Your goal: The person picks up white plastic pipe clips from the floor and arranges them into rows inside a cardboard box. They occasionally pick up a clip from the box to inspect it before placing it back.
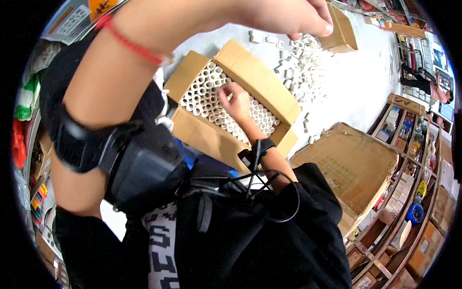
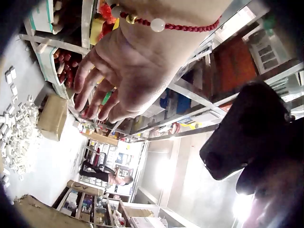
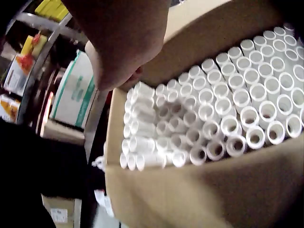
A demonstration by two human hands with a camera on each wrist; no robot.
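Note:
Many short white tubes [image 1: 195, 98] stand on end in rows in an open cardboard box [image 1: 260, 72]. Over them is my right hand [image 1: 236, 101], its fingers bent and no tube visible between them. The right wrist view shows the tube rows [image 3: 218, 109] from near; several tubes [image 3: 142, 128] at one end lie on their sides. There the right hand [image 3: 126, 52] is dark at the top, most fingers hidden. My left hand [image 1: 288, 17], with a red bracelet, is raised away from the box. The left wrist view shows that hand [image 2: 128, 76] with loosely bent fingers, holding nothing.
Loose white pieces [image 1: 308, 67] are spread on the floor beyond the box, beside a smaller carton [image 1: 340, 31]. A large worn carton [image 1: 351, 168] lies at the right. Stocked shelves [image 1: 404, 178] line that side. A person [image 1: 428, 86] is in the background.

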